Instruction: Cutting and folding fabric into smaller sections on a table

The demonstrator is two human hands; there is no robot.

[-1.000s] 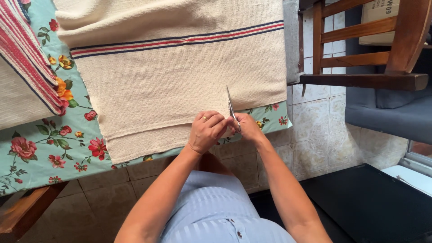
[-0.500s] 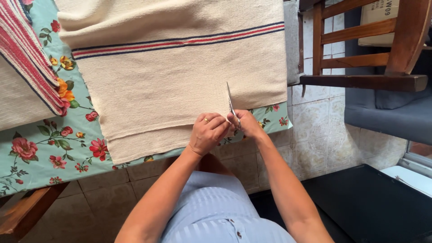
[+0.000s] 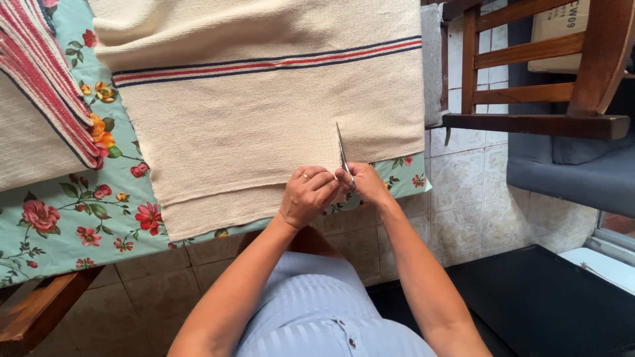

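A cream woven cloth (image 3: pixel 264 119) with a red and dark blue stripe band lies spread over the table. My right hand (image 3: pixel 365 185) grips a pair of scissors (image 3: pixel 342 153), whose blades point away from me over the cloth's near edge. My left hand (image 3: pixel 308 196), a ring on one finger, is closed on the cloth's near edge right beside the scissors. The two hands touch each other at the table's front edge.
A floral turquoise tablecloth (image 3: pixel 73 211) covers the table. Another folded cloth with red stripes (image 3: pixel 40 99) lies at the left. A wooden chair (image 3: pixel 542 79) stands at the right over a tiled floor. A dark mat (image 3: pixel 549 304) lies at lower right.
Both hands have stayed at the cloth's near edge with the scissors. The view has shifted very slightly; nothing else has visibly moved.
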